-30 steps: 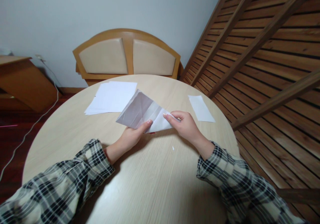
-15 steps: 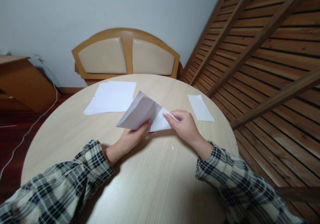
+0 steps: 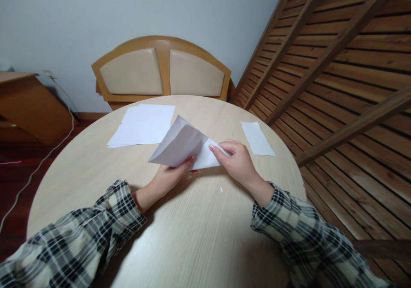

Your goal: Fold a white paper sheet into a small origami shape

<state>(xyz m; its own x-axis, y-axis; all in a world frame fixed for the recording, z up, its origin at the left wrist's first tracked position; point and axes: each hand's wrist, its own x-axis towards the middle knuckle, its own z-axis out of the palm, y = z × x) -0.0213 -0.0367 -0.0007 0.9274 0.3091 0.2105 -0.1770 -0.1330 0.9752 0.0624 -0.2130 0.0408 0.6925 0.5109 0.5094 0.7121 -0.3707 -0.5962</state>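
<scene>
A folded sheet of white paper point(image 3: 180, 146) is held up over the round table, its left part raised as a flap in shadow and its right part brighter. My left hand point(image 3: 170, 179) grips its lower edge, thumb on the near face and the other fingers mostly hidden behind. At the right end my right hand point(image 3: 236, 159) pinches the paper, thumb on top and fingers underneath. Beyond it to the left lies a stack of white paper sheets point(image 3: 144, 123). A narrow white paper strip point(image 3: 257, 138) rests to the right of my right hand.
The pale wooden table point(image 3: 186, 228) has a tiny white scrap point(image 3: 221, 189) near its middle. A padded wooden headboard point(image 3: 167, 67) stands behind it. Slatted wood point(image 3: 346, 91) rises close along the right side. A white cable point(image 3: 41, 161) runs over the floor at left.
The raised left flap of the folded paper has shifted very slightly up and left. Both hands keep nearly the same place and grip.
</scene>
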